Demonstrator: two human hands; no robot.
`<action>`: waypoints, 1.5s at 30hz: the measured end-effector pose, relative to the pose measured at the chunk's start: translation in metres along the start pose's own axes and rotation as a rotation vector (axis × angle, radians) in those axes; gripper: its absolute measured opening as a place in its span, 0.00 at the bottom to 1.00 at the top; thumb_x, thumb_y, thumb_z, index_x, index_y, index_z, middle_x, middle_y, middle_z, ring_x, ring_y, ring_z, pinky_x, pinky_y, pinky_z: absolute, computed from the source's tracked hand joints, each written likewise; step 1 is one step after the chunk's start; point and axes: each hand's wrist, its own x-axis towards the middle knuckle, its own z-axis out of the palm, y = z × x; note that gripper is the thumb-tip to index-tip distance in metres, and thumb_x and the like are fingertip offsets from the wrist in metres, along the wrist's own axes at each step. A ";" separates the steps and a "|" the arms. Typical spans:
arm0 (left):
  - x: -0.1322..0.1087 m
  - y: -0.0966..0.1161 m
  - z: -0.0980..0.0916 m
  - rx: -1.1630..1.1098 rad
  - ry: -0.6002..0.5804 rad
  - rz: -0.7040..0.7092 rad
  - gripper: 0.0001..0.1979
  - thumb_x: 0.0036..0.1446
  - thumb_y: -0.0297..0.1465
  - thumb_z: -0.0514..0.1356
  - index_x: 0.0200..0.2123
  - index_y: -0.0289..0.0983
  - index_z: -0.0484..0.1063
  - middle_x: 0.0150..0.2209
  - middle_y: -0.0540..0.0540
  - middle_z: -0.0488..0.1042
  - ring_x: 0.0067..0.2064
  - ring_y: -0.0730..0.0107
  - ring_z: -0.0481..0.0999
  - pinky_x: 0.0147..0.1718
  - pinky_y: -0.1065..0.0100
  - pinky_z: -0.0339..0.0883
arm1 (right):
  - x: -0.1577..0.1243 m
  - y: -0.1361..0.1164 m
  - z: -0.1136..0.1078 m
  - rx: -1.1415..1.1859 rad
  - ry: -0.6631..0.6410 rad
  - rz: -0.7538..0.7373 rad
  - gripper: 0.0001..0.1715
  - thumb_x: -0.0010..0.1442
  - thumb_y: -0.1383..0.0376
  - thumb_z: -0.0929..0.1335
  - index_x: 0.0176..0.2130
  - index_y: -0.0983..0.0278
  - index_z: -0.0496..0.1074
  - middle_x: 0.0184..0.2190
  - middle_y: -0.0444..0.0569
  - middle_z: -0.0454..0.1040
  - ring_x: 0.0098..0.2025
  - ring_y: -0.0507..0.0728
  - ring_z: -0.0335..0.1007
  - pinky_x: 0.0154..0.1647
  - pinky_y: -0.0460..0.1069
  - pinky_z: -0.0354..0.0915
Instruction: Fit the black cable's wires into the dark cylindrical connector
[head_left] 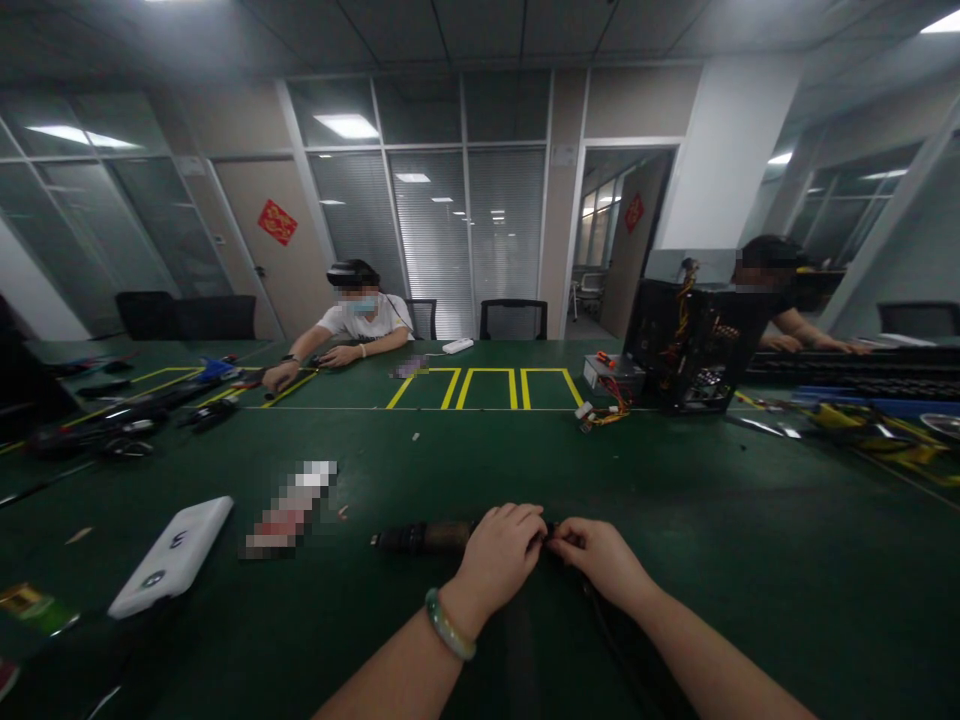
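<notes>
A dark cylindrical tool (446,537) lies on the green tabletop, its narrow stepped tip pointing left. It looks like a corded electric screwdriver, though its rear part is hidden. My left hand (504,545), with a bangle (448,625) on the wrist, is closed over that rear part. At the tool's right end, the thumb and fingers of my right hand (596,555) are pinched together, meeting the left fingertips. What exactly the pinch holds is mostly covered; it seems to be the cord end. A dark cable (600,610) runs from below the right hand toward the near edge.
A white power-bank-like device (176,555) and a blurred-out packet (292,510) lie to the left. An open computer case (686,350) and a power supply (611,373) with wires stand at back right. Two people sit across the table (465,460), among tools and cables.
</notes>
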 end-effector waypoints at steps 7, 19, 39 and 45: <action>-0.002 0.000 0.000 -0.022 0.021 -0.021 0.08 0.58 0.27 0.60 0.42 0.40 0.69 0.52 0.47 0.71 0.53 0.61 0.69 0.51 0.58 0.62 | 0.000 -0.001 -0.001 -0.018 -0.006 -0.008 0.10 0.60 0.60 0.67 0.32 0.61 0.76 0.26 0.41 0.75 0.28 0.53 0.71 0.28 0.45 0.58; -0.002 0.001 -0.001 0.003 0.009 -0.008 0.07 0.58 0.27 0.59 0.41 0.39 0.69 0.53 0.46 0.70 0.52 0.61 0.69 0.51 0.59 0.62 | -0.001 -0.003 -0.001 -0.003 -0.002 -0.005 0.10 0.61 0.59 0.67 0.32 0.62 0.75 0.25 0.42 0.74 0.27 0.52 0.69 0.25 0.44 0.57; 0.000 -0.002 0.006 0.006 0.025 -0.018 0.07 0.58 0.26 0.60 0.40 0.40 0.69 0.51 0.49 0.72 0.51 0.63 0.69 0.50 0.59 0.61 | -0.001 -0.004 -0.003 -0.015 0.006 -0.003 0.08 0.61 0.61 0.68 0.33 0.61 0.76 0.26 0.40 0.75 0.29 0.52 0.71 0.29 0.44 0.59; 0.000 -0.002 0.005 -0.002 0.022 -0.005 0.07 0.57 0.26 0.60 0.40 0.39 0.69 0.50 0.48 0.72 0.50 0.63 0.71 0.49 0.59 0.62 | 0.000 0.000 0.000 -0.001 0.001 -0.001 0.09 0.61 0.60 0.67 0.32 0.61 0.75 0.25 0.41 0.75 0.28 0.52 0.71 0.27 0.44 0.59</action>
